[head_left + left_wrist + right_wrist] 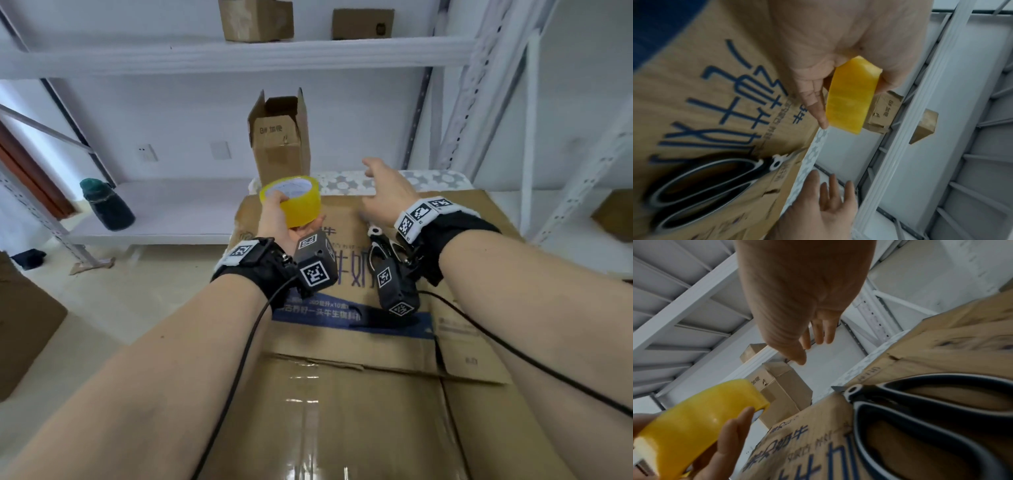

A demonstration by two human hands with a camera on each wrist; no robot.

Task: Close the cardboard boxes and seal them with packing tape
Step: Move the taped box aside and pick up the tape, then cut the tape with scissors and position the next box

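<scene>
Straight ahead stood the open small box (279,137), nearer the empty spread right hand (387,192); left hand (284,222) gripping tape roll (294,200).

Patterned desk (428,180) carries large cardboard box (342,394), small open box (279,147) behind. Scissors (383,246) on large box. Lower shelf (164,209): dark bottle (107,205). Upper shelf (239,54): two closed boxes (256,20).

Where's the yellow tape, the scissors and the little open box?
yellow tape roll (298,205), head view, on its outer yellow side.
scissors (925,404), right wrist view, on the black handle loop.
small open box (279,150), head view, on its front wall.
</scene>
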